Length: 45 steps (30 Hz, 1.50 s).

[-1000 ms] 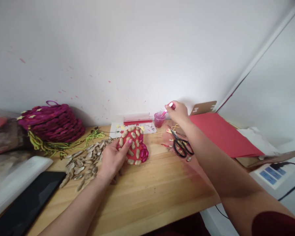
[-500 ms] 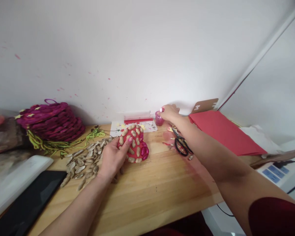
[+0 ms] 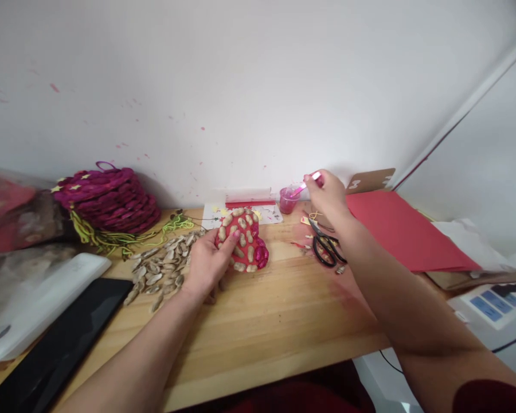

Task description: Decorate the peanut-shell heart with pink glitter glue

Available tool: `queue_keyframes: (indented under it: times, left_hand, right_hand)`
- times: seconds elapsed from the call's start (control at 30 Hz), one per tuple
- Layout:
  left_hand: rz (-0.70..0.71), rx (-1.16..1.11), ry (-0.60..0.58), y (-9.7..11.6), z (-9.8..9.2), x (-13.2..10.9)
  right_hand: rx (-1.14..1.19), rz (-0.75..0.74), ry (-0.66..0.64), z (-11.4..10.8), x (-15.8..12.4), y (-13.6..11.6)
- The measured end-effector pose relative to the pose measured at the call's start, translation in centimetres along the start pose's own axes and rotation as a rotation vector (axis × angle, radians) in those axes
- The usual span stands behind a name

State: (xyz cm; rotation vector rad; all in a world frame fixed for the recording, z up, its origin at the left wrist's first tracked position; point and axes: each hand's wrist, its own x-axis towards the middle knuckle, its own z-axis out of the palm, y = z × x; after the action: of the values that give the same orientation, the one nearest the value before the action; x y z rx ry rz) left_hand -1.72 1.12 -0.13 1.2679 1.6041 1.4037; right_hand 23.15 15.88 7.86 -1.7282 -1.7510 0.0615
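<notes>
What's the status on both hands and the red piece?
Left hand grips red peanut-covered piece at its left edge. Right hand pinches pink stick, tip at small pink cup. Scissors lie beside right wrist; loose shells by left hand.

White wall (image 3: 258, 86) at the back, flecked with small pink-red spots. Second white panel (image 3: 490, 149) angles in on the right, thin dark-red line along the corner seam (image 3: 451, 117). Light wood table (image 3: 279, 327) butts against the wall, grain visible, reddish stain right of centre. Light soft and even.
</notes>
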Motion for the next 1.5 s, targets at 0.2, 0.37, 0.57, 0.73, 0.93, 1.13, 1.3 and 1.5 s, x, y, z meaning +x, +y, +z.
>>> queue_keyframes:
  times: [0.2, 0.37, 0.57, 0.73, 0.93, 1.13, 1.3, 1.5]
  left_hand:
    - [0.052, 0.031, 0.023, 0.6, -0.1, -0.3]
    - [0.122, 0.111, 0.02, 0.8, 0.0, -0.8]
    - [0.167, 0.166, 0.016, 1.0, 0.1, -1.2]
    - [0.162, 0.182, 0.008, 1.3, 0.1, -1.4]
    - [0.161, 0.202, -0.002, 1.4, 0.2, -1.5]
    - [0.161, 0.197, 0.002, 1.2, 0.2, -1.5]
    - [0.153, 0.167, 0.017, 1.3, 0.1, -1.3]
    - [0.163, 0.173, 0.027, 1.3, 0.0, -1.1]
  right_hand:
    - [0.623, -0.305, -0.091, -1.1, -7.5, -1.7]
    - [0.615, -0.516, -0.062, 0.0, -10.9, -2.2]
    - [0.546, -0.618, -0.01, -0.1, -11.1, -2.0]
    - [0.549, -0.682, -0.029, -0.1, -11.3, -2.2]
    - [0.526, -0.669, -0.013, 0.4, -11.1, -1.8]
    - [0.497, -0.628, -0.005, 0.2, -10.8, -1.5]
    - [0.518, -0.684, -0.019, 0.1, -11.0, -1.9]
    - [0.554, -0.679, -0.022, 0.0, -11.1, -1.9]
